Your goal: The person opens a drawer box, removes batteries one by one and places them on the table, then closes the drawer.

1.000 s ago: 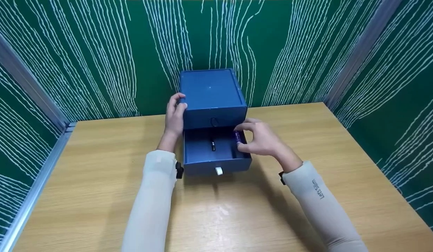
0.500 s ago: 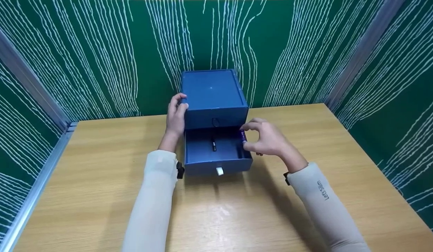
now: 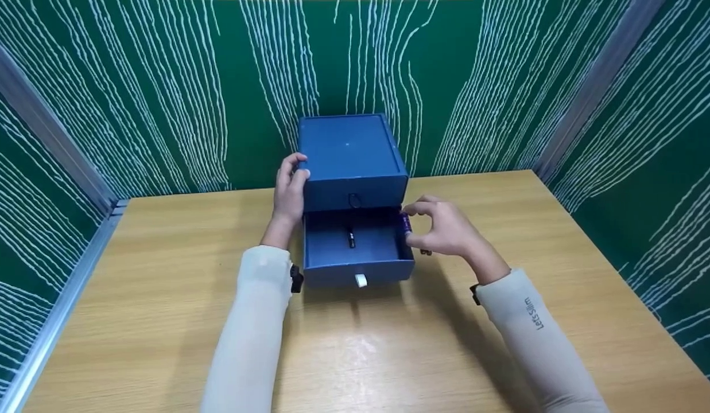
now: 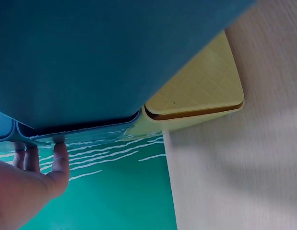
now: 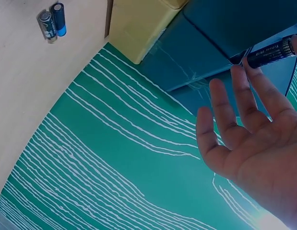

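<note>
A blue drawer cabinet [image 3: 349,143] stands against the back wall, its lower blue drawer [image 3: 357,274] pulled out. My left hand [image 3: 289,194] rests on the cabinet's upper left side, fingertips and thumb at the edge. In the left wrist view its fingertips touch the blue side. Just past the open drawer's right wall, my right hand [image 3: 443,228] pinches a dark purple battery [image 5: 270,52] by its ends between thumb and forefinger. Its other fingers are spread out. A small black cylinder [image 3: 351,238] lies in the drawer; its kind is unclear.
Two batteries [image 5: 51,21] stand or lie close together on the wooden table [image 3: 343,344], right of the cabinet. A yellow drawer unit [image 4: 201,79] is under the blue units. Green walls [image 3: 245,155] with white lines enclose the back and sides.
My right hand has moved right with the battery, from inside the drawer to its right wall. The batteries on the table have come partly into view beneath it. The left hand stays put.
</note>
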`<state>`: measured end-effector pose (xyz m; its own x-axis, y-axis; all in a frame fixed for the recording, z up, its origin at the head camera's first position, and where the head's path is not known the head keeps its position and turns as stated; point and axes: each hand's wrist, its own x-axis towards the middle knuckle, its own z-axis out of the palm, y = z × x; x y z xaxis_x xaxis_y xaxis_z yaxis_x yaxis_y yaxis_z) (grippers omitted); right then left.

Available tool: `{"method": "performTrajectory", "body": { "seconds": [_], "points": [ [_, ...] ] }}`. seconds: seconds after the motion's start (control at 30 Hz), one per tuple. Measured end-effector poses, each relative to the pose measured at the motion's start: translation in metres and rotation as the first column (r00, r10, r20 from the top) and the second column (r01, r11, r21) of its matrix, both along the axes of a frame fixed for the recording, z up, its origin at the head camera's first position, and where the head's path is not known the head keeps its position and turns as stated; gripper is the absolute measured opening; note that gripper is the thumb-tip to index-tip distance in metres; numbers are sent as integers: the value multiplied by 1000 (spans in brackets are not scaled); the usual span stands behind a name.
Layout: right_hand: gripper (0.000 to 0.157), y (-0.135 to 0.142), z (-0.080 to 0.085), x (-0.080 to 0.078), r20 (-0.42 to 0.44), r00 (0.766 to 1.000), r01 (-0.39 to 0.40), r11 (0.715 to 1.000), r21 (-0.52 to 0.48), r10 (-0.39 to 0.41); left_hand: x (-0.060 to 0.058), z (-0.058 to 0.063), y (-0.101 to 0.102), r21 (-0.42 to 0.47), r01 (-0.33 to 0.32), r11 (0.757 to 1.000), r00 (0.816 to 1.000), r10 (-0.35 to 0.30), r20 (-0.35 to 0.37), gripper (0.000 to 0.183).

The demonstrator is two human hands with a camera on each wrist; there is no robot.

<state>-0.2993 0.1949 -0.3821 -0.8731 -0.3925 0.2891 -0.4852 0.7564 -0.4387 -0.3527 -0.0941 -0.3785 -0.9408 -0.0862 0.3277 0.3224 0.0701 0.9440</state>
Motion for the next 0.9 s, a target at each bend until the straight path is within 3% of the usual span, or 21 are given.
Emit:
{"method": "performTrajectory", "body": {
  "seconds": [0.37,0.7,0.9],
  "points": [
    [42,9,-3,-3,-4,1000,17,1000,15,-17,-2,-3,1,11,-6,1000,1000,6,-6,28],
    [42,12,-10,-5,15,998,53,998,32,-53,16,15,5,6,5,1000,1000,-5,-25,33],
    [43,14,-14,-9,12,999,48,998,31,-48,20,18,5,7,7,1000,1000,-6,-21,33]
  ]
}}
